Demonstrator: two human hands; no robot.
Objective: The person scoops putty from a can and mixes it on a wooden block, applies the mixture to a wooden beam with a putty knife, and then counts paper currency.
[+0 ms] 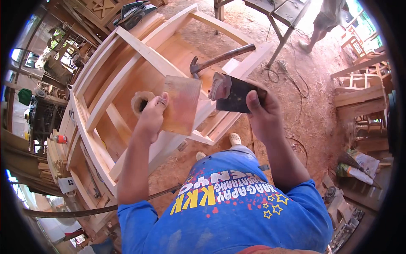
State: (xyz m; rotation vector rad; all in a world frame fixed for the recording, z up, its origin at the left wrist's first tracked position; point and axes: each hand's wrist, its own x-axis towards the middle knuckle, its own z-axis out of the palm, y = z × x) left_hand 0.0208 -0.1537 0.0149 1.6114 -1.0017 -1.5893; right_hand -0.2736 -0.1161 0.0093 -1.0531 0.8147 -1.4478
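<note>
My left hand [153,114] is closed on the edge of a thin, flat wooden board [182,106], its thumb on the face. In my right hand [263,111] is a dark, flat, blade-like plate [234,94], gripped between thumb and fingers. A lump of brownish paste [220,86] clings to the plate's left end, which faces the board across a small gap. Just left of my left hand shows a ragged, pale round thing [141,101] with a dark hollow. Behind both hands, a claw hammer [224,58] with a wooden handle lies across the large wooden frame [148,57].
A power tool [133,15] rests at the frame's far end. At the back stand a table [279,12] and a person's leg [317,36]. Cables [292,78] lie on the dusty floor. Wooden chairs [359,80] are stacked to the right, and a red can [60,139] sits at left.
</note>
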